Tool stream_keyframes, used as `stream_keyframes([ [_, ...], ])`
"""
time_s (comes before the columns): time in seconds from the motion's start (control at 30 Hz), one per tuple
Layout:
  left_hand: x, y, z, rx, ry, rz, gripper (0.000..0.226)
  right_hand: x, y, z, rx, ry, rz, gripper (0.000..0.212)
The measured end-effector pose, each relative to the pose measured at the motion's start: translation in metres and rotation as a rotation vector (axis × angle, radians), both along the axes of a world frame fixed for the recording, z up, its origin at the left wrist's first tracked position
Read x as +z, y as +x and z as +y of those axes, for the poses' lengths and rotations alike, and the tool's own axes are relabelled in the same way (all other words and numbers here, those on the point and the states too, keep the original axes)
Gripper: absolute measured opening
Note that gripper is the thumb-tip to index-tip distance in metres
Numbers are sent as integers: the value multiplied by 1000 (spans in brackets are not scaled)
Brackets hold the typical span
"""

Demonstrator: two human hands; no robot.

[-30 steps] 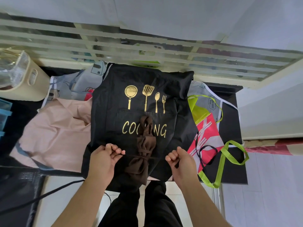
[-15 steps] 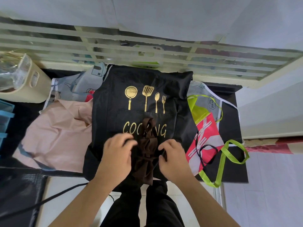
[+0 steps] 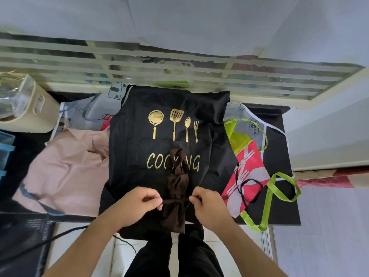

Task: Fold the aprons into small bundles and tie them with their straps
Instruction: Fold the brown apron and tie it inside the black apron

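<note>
- Your dark brown bundle (image 3: 175,188) sits on the black apron (image 3: 129,156), which has gold utensils and gold "COOKING" lettering.
- To your left you've got a plain pale pink apron (image 3: 65,172).
- On your right, a red apron (image 3: 247,168) with white utensil prints and lime-green straps (image 3: 267,200).
- Behind them, a grey apron (image 3: 87,110) with line drawings.
- At your far left, a cream basket (image 3: 38,114).

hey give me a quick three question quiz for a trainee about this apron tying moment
1. True or false: the brown bundle lies on top of the black apron.
2. What does each hand pinch? A) a lime green strap B) the brown strap C) the pink apron
3. Fill in: the gold word printed on the black apron, partly covered, starts with ____.

Key: 1 true. 2 B: the left hand and right hand each pinch an end of the brown strap. 3 COO.
</note>
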State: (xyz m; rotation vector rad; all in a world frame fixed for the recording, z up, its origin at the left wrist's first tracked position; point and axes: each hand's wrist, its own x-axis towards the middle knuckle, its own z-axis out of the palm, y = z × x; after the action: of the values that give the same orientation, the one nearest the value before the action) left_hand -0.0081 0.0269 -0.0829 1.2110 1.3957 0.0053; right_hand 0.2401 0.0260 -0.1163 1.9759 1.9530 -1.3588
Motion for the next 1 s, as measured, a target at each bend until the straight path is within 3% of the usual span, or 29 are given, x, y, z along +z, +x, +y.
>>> stream_keyframes([
  [0.1,17,9,2,76,-19,-240,25,3,-4,1,-26,18,56,15],
  [0.2,26,26,2,59,67,-310,21,8,-8,4,-17,53,57,12],
  [0.43,18,50,1,-1,194,-148,15,7,-9,5,-67,8,60,10],
  [0.67,-7,59,-3,167,319,98,15,15,-2,1,-145,-99,146,13],
  [0.83,-22,64,-4,-1,282,186,15,24,4,7,-126,-131,225,17],
  [1.0,-19,60,2,-193,182,168,29,31,-8,24,-125,-98,282,18],
])
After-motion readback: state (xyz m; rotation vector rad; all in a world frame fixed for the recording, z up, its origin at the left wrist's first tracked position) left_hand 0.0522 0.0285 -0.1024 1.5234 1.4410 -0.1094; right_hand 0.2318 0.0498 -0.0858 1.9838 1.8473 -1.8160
